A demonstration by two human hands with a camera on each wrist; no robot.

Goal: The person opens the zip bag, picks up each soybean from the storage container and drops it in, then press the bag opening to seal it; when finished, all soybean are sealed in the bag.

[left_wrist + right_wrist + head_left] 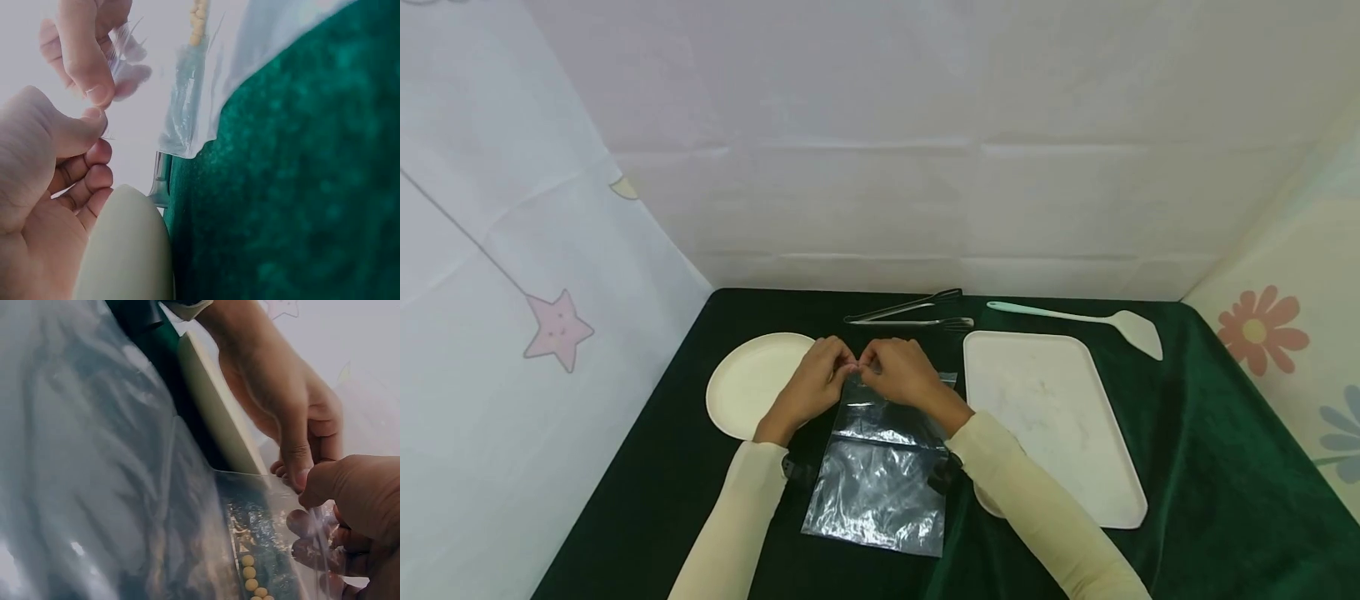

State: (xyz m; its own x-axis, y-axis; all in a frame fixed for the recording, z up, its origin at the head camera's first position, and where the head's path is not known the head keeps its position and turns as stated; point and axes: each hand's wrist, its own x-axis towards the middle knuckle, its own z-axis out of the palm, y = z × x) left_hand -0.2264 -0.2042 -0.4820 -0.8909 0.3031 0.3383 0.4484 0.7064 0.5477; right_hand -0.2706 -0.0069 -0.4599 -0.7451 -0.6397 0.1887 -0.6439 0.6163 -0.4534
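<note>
A clear plastic zip bag [872, 492] stretches over the dark green cloth, its top edge at the two hands. My left hand [808, 383] pinches the bag's top corner between thumb and forefinger. Right beside it, my right hand [898, 371] pinches the same edge, the fingertips of both hands meeting. Through the film in the right wrist view, other fingers of the right hand [369, 506] show behind the bag. Several small pale yellow balls [250, 573] sit inside the bag near its top.
An oval cream plate [730, 392] lies left of the bag, partly behind the left hand. To the right is a white rectangular tray [1052, 400], under the right sleeve. Metal tongs [887, 322] and a white spatula [1135, 332] with a mint handle lie along the back.
</note>
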